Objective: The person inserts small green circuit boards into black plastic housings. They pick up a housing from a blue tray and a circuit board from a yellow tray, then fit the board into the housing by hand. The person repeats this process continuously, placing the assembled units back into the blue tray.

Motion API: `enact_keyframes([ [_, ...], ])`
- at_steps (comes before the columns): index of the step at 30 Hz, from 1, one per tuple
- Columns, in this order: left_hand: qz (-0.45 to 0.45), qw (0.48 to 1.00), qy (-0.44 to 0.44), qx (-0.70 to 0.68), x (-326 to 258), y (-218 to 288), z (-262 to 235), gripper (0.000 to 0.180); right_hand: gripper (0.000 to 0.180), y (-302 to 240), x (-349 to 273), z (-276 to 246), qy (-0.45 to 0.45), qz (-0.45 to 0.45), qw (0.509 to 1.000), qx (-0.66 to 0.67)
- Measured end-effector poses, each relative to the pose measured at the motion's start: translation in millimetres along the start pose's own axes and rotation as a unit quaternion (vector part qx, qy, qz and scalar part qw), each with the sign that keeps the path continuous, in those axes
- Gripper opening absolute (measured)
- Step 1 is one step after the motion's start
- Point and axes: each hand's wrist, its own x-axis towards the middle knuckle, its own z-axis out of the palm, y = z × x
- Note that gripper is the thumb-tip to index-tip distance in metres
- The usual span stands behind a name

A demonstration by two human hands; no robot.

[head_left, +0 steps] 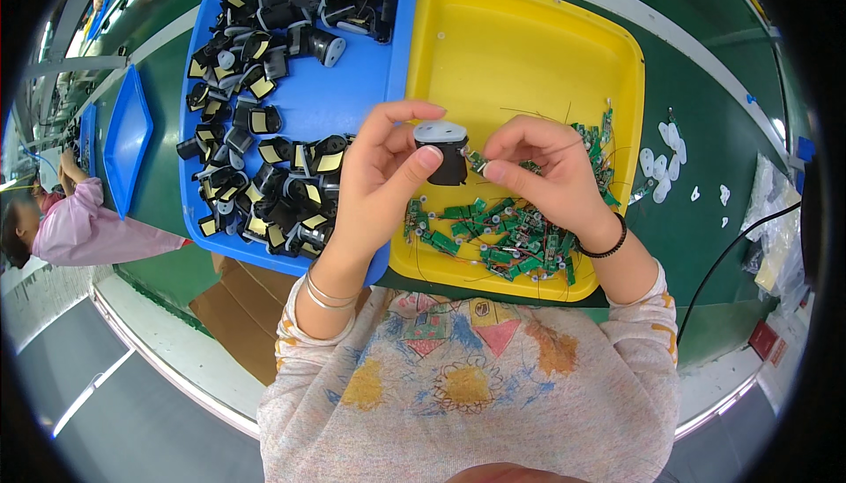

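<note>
Between the thumb and fingers of my left hand (381, 161) is a black plastic housing (443, 159) with a light grey cap on top. My right hand (548, 166) pinches a small green circuit board (477, 162) against the housing's right side; whether the board's end sits inside the housing, I cannot tell. Both hands are over the yellow tray (529, 7), whose lower part holds a heap of green circuit boards (520, 241) with thin wires. At the left, a blue tray (339, 95) carries many similar black housings (264, 192), some showing pale yellow pads.
White oval plastic pieces (661, 164) lie on the green table to the right, near clear plastic bags (771, 210) and a black cable (718, 263). A cardboard box (242, 307) stands below the blue tray. Far left, a person in pink (97, 219) sits by another blue tray (129, 144).
</note>
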Motion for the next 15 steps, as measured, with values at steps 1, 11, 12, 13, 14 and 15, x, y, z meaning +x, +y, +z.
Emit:
enact_keyframes([
  [1,-0.021,1.000,-0.013,-0.013,1,-2,-2,0.036,0.006,0,-1,-1,-0.013,-0.006,1.000,-0.021],
  [11,-0.078,0.994,-0.044,-0.062,4,-9,5,0.048,0.010,-5,-7,8,0.026,0.098,0.985,0.142],
  [12,-0.069,0.995,-0.040,-0.053,4,-10,7,0.048,0.011,-5,-7,8,0.028,0.099,0.983,0.149],
  [13,-0.059,0.997,-0.036,-0.044,3,-12,10,0.048,0.011,-5,-6,9,0.030,0.101,0.982,0.157],
  [14,-0.049,0.998,-0.032,-0.035,2,-12,12,0.047,0.012,-5,-7,9,0.033,0.100,0.981,0.163],
  [15,-0.049,0.998,-0.030,-0.041,2,-13,14,0.047,0.012,-5,-7,10,0.035,0.100,0.980,0.169],
])
